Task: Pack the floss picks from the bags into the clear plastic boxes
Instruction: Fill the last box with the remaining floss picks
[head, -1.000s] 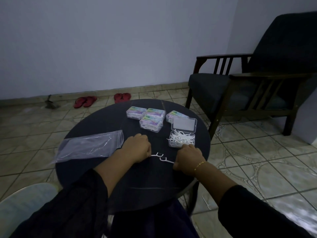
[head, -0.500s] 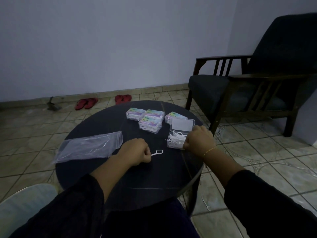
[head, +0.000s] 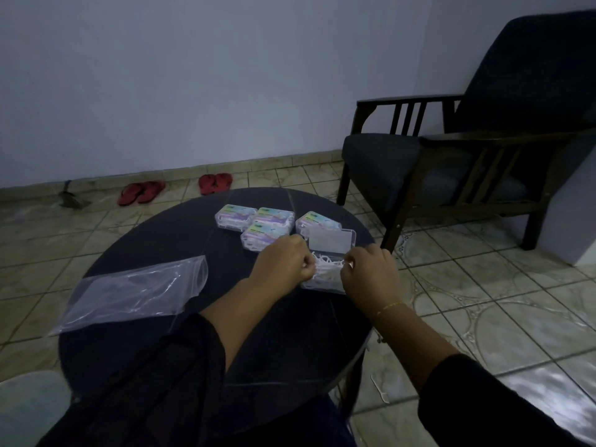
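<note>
An open clear plastic box [head: 322, 283] sits right of the middle of the round dark table [head: 225, 350], its lid [head: 330, 241] tilted back. White floss picks [head: 327, 265] are heaped inside it. My left hand [head: 282, 264] is at the box's left edge with curled fingers pinching a floss pick over the heap. My right hand [head: 371, 274] is at the box's right edge, thumb and fingers pinching picks in the heap. Several closed, filled boxes [head: 262, 237] stand just behind. An empty clear bag [head: 135, 291] lies flat at the left.
A dark wooden armchair [head: 451, 162] stands close to the table's right. One floss pick [head: 379, 388] lies on the tiled floor by the table's near right edge. Red slippers [head: 214, 182] and a small tool [head: 69, 198] lie by the far wall.
My left hand carried the last loose pick from the table's middle to the open box. My right hand stayed at the box, shifting to its right edge. No picks lie loose on the table now.
</note>
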{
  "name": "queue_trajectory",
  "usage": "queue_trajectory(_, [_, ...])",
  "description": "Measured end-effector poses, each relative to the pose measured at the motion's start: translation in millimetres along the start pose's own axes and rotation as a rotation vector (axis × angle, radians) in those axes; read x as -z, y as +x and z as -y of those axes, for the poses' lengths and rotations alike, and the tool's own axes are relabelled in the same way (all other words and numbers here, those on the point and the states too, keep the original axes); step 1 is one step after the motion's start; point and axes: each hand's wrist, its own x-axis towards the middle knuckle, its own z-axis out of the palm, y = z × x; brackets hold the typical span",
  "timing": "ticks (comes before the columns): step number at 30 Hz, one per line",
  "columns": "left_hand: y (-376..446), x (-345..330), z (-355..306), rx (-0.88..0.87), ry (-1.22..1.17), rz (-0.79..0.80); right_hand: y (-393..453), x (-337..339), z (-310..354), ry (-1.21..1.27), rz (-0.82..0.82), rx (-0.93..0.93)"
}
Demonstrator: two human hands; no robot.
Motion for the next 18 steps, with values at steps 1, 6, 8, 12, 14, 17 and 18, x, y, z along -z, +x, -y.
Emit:
queue_trajectory(1, [-1,-7,1,0.001,0.004,-0.020,-3,-2,-1,0.024,-0.013,-0.008])
queue_trajectory(6, [-29,-33,0,0.171,-0.078,-0.307,-17,-12,2,0.049,0.045,-0.050])
queue_trajectory(8, [-40,-40,-7,0.328,-0.024,-0.178,-19,-19,5,0.097,0.093,-0.075])
queue_trajectory(12, [-48,-45,-22,0.405,0.001,0.029,-17,-23,11,0.143,0.156,-0.089])
queue_trajectory(14, [-49,-44,-26,0.398,0.008,0.025,-15,-22,10,0.155,0.181,-0.085])
queue_trajectory(17, [-50,-43,-26,0.373,0.030,0.016,-10,-20,7,0.213,0.226,-0.080])
queue_trajectory(18, [-49,-43,-26,0.359,0.029,0.019,-8,-20,6,0.236,0.236,-0.077])
